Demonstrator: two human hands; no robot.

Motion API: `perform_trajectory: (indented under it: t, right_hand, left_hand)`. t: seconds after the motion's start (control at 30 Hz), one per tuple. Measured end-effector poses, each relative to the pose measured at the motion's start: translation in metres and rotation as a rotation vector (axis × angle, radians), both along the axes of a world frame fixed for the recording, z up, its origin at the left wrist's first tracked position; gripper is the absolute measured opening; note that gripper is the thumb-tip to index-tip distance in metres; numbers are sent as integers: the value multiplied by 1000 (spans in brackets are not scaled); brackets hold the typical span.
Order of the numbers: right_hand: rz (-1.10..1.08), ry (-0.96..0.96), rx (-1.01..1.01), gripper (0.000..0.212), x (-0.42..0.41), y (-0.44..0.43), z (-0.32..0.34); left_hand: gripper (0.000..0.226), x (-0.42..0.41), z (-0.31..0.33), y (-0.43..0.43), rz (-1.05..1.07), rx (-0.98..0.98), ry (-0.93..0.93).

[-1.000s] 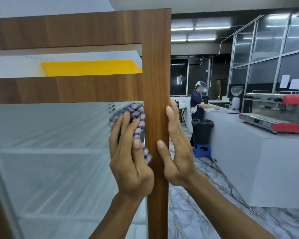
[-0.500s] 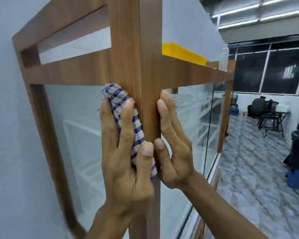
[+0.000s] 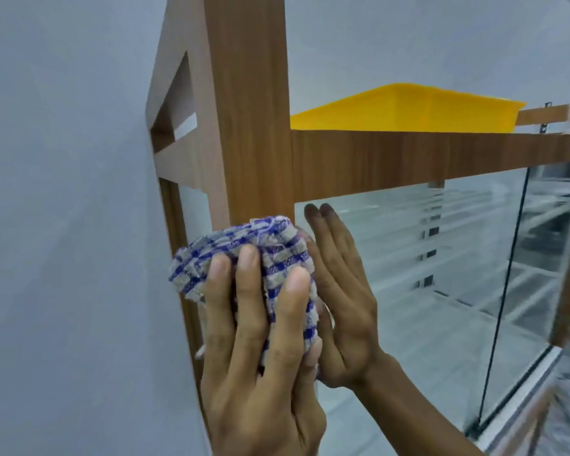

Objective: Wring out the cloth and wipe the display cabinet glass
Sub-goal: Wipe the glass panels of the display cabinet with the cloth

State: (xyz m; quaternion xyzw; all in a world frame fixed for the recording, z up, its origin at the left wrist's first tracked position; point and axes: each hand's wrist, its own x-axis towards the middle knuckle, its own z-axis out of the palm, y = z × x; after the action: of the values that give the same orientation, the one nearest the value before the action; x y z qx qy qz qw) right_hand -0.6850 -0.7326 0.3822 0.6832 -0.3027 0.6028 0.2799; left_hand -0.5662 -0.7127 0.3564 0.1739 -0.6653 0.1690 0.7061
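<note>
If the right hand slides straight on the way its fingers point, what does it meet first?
Most likely the wooden rail right above: the right hand seems to lie flat on the glass with fingers pointing up, a little below that rail.

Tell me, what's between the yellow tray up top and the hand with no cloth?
In the head view, the cabinet's wooden crossbar runs between the yellow tray and the right hand, whose fingertips reach just under it.
</note>
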Motion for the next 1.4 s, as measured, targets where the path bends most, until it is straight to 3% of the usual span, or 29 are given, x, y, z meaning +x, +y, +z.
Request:
perform_trajectory:
  t: [0.27, 0.47, 0.73, 0.87, 1.03, 1.17, 1.3, 1.4]
  right_hand:
    - [108, -7, -20, 46, -28, -2, 10]
    - [235, 103, -30, 49, -68, -4, 12]
    - [-146, 200, -12, 55, -147, -18, 1]
    - [-208, 218, 14, 53, -151, -22, -2]
    - [-208, 221, 56, 55, -147, -24, -3]
    - [-220, 232, 53, 55, -148, -26, -3]
    - [-235, 234, 56, 55, -147, -24, -3]
    - [-245, 234, 37, 54, -147, -23, -3]
  left_hand:
    - [41, -15, 12, 7, 398, 57, -73]
    - [40, -69, 16, 10, 508, 54, -85]
    - [61, -117, 13, -24, 730, 268, 6]
    - [62, -114, 8, -23, 787, 178, -240]
    - [62, -96, 29, -35, 896, 162, -79]
    - [62, -97, 26, -37, 889, 120, -89]
    - [61, -120, 25, -38, 856, 176, 74]
    - [61, -129, 19, -38, 841, 179, 81]
